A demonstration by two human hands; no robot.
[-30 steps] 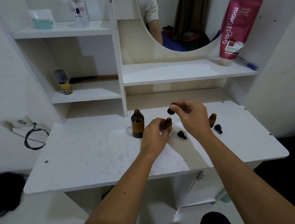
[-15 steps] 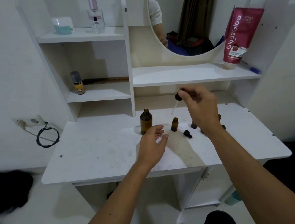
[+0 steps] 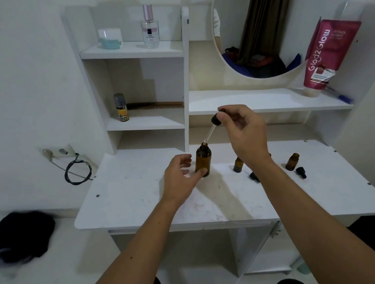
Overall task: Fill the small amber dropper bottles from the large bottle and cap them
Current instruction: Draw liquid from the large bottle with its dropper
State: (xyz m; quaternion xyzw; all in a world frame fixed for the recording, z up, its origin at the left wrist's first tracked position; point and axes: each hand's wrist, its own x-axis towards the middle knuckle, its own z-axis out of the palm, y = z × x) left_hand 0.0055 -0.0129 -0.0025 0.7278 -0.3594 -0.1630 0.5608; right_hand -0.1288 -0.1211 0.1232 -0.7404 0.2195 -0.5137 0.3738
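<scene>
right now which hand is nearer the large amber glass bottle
Left. The left hand touches the large amber glass bottle near its base; the right hand is above and to its right, pinching a black-capped dropper.

The right forearm hides part of a small amber glass bottle (image 3: 237,165) and a black dropper cap (image 3: 254,177) below the right hand (image 3: 245,132). Left of the left hand (image 3: 180,180), a dark cloth heap (image 3: 21,235) on the floor is blurred.
</scene>
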